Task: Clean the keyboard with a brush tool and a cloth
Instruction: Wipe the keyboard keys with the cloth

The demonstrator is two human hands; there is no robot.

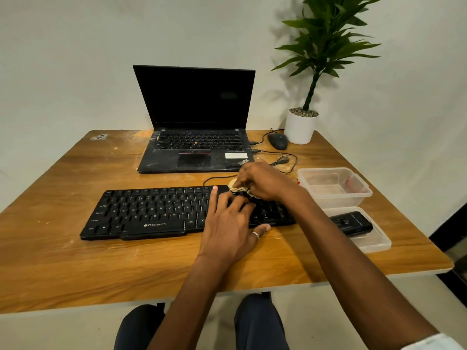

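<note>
On keyboard [151, 213]: two hands [227, 223] [262, 183], one cloth [236, 186]

On the wooden table [75, 261] I see an open black laptop [194, 97], screen dark; a wired mouse [278, 140] beside a white potted plant [300, 127]; nearer, a clear plastic container [333, 173]; its lid [371, 242] just in front.

a wooden table [75, 261] carries a black keyboard [151, 213] in front, an open laptop [194, 152] behind it, a mouse [278, 140] beside a white plant pot [300, 127] at the back right, and a clear box [333, 185] and lid [371, 241] nearer.
</note>
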